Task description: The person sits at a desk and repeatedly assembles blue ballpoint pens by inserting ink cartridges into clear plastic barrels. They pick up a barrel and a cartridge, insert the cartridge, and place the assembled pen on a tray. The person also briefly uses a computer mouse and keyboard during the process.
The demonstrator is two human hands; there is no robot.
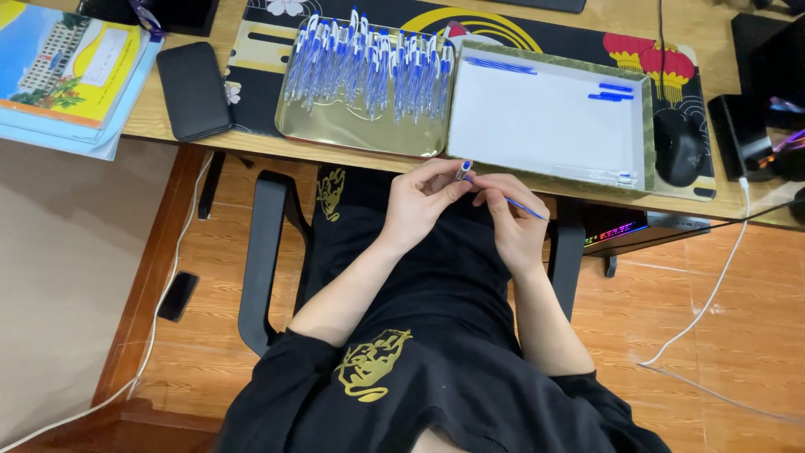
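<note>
Left hand point(419, 201), right hand point(511, 220), pen point(495, 191) between

Hidden, cropped and unclear parts of the desk scene

The left hand point(419, 201) closes over the front of the pen point(464, 170), so only its blue end shows, and whether a cap sits there is too small to tell. The right hand point(513, 220) covers the middle of the thin blue refill point(524, 206). The books point(67, 71) are cut by the left and top edges. The dark device point(767, 101) on the right runs out of frame, its kind unclear. The pens in the gold tray point(352, 134) overlap too densely to count. The small pieces in the white box point(545, 126) are too small to identify.
</note>
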